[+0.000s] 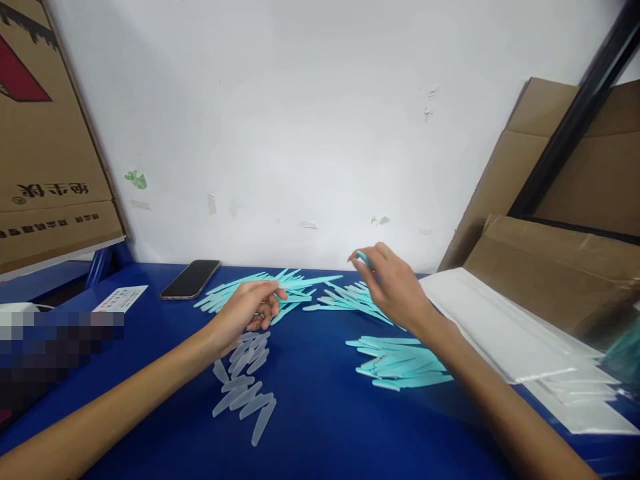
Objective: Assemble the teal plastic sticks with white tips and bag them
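The left hand (pixel 253 307) pinches a turquoise strip (pixel 317 281) by one end between thumb and index finger; the strip's free length points toward the right edge of the blue table (pixel 310 413). The remaining fingers are curled below the grip. The rear-left pile (pixel 227 291) lies under and beside this hand, near the back edge. Translucent sleeves (pixel 245 393) extend from below the hand toward the front edge.

The right hand (pixel 393 283) is raised near the back edge, with a turquoise piece (pixel 365 259) held narrowly at the thumb and index finger; most of the piece is hidden. The rear-right pile (pixel 345 299) lies beside and below this hand. The front-right pile (pixel 400 363) lies nearer the front edge, beside the right forearm.
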`<state>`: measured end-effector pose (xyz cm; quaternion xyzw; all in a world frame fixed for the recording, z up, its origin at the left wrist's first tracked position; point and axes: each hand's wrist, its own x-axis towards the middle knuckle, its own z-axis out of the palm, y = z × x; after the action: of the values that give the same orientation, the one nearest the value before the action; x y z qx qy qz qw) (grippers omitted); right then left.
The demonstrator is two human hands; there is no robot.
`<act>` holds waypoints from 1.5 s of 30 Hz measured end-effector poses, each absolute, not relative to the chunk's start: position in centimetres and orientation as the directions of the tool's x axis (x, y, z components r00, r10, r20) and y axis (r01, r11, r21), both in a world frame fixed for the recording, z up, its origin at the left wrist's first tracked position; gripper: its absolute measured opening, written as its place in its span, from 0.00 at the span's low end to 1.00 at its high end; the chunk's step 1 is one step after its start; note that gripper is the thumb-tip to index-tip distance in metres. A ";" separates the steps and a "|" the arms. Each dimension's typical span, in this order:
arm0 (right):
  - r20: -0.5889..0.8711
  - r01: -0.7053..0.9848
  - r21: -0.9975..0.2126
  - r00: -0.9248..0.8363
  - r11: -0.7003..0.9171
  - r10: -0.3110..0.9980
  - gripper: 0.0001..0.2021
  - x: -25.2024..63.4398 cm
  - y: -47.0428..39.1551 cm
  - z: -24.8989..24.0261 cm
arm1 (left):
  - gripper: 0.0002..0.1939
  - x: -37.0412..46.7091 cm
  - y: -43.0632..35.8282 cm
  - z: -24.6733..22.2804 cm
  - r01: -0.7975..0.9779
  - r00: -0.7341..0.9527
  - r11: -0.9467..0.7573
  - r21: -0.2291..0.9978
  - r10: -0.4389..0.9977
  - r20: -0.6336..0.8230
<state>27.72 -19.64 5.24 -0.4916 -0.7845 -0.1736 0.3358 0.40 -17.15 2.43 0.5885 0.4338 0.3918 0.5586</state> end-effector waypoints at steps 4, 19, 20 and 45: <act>0.439 0.848 0.017 -0.482 0.529 0.758 0.16 27.5 -19.1 4.1 | 0.22 0.9 -17.7 2.4 0.191 0.414 -0.131 0.973 0.909 0.041; 0.152 0.952 0.071 -0.304 0.297 0.940 0.19 31.5 -16.9 4.1 | 0.14 -2.6 -15.9 5.2 0.599 0.710 -0.595 0.536 0.705 -0.011; 0.120 0.960 0.085 -0.277 0.268 0.953 0.19 32.0 -16.6 4.0 | 0.14 -3.0 -15.8 5.4 0.616 0.720 -0.592 0.520 0.691 -0.066; 0.359 0.808 0.106 -0.574 0.579 0.736 0.17 27.5 -19.2 3.1 | 0.09 -1.7 -18.4 3.9 0.632 0.721 -0.657 0.412 0.693 0.000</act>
<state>27.54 -19.22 3.07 -0.4400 -0.8775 -0.1304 0.1392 -1.67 -18.39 3.92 0.9067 0.3654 0.0786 0.1956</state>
